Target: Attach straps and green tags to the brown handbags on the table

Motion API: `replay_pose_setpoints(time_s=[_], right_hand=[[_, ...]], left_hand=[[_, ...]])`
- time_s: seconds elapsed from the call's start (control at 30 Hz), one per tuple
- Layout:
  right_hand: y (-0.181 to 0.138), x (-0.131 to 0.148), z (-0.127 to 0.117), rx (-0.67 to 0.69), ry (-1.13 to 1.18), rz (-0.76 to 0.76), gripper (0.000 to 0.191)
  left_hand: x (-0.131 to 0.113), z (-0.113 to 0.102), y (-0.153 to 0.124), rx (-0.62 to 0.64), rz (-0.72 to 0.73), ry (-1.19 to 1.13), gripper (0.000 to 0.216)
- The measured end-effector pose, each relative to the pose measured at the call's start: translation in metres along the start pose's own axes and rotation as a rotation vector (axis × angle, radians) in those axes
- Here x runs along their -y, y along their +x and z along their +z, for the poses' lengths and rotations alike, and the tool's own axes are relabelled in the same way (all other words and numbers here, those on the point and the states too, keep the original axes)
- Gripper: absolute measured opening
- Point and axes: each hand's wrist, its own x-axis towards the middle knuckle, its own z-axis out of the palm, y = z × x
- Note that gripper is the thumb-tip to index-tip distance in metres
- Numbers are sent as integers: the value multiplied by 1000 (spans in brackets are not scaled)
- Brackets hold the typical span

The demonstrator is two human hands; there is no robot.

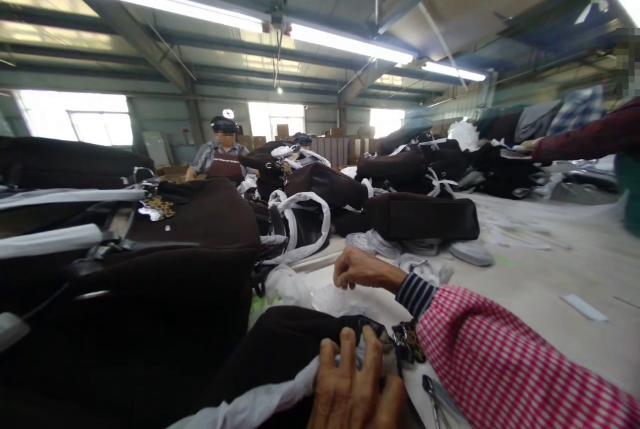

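A dark brown bag (280, 342) lies in front of me at the bottom of the head view, its strap (270, 397) wrapped in white. My left hand (353, 382) rests over the bag's upper edge with bent, parted fingers, gripping it beside the strap. Farther forward, my right hand (367, 269) hovers by thin clear plastic (327, 299), its fingers drawn together; whatever they pinch is hidden. Close to my right cuff, a dark-and-gold charm (409, 341) lies at the bag's side. Below it is a metal tool with a black tip (434, 396), partly hidden by my sleeve.
A large dark bag (200, 222) with wrapped handles fills the left. More dark bags (425, 216) are heaped ahead, beside coiled grey-white strips (373, 242). A white paper slip (584, 307) lies on the pale table (530, 269). Another person's sleeve (590, 132) reaches in from the right.
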Motion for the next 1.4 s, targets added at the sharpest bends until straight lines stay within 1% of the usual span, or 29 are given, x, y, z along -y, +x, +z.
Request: replay_pose_setpoints(time_s=[0.07, 0.17, 0.3, 0.4, 0.5, 0.6, 0.67, 0.7, 0.8, 0.87, 0.97, 1.07, 1.17, 1.27, 1.4], right_hand=[[-3, 5, 4, -51, -84, 13, 11], [-11, 13, 6, -110, -234, 11, 12], [-33, 16, -2, -205, -423, 42, 17], [-55, 4, -14, -249, -539, 126, 21], [-73, -14, -25, -278, -621, 224, 24], [-83, -23, -30, -267, -643, 246, 23], [-84, -21, -30, -256, -647, 224, 20], [-82, -17, -29, -260, -651, 208, 20], [-72, -2, -25, -299, -670, 145, 26], [-62, 8, -20, -310, -675, 100, 32], [-48, 20, -10, -252, -666, 49, 37], [-40, 24, 0, -155, -672, 41, 27], [-40, 22, 6, -119, -696, 72, 19], [-46, 19, 6, -159, -741, 115, 20], [-55, 21, 1, -254, -819, 144, 19]], left_hand=[[0, -3, 1, 12, -4, 2, 16], [1, -5, 2, 9, 28, 23, 22], [3, -3, 2, 11, 32, -7, 19], [5, 1, 2, -38, 34, -11, 18], [7, 7, 0, -49, 45, -16, 17], [10, 13, -3, -100, 67, -39, 25], [12, 15, -4, -137, 74, -45, 27], [13, 15, -3, -125, 70, -47, 25], [14, 12, 3, -21, 85, -63, 17], [12, 8, 7, 26, 71, -68, 15], [10, 3, 10, 66, 3, -75, 12], [12, 0, 9, 91, 33, -92, 13], [17, -2, 8, 74, 101, -87, 19], [19, -4, 9, 81, 102, -84, 22], [20, -4, 10, 80, 105, -95, 23]])
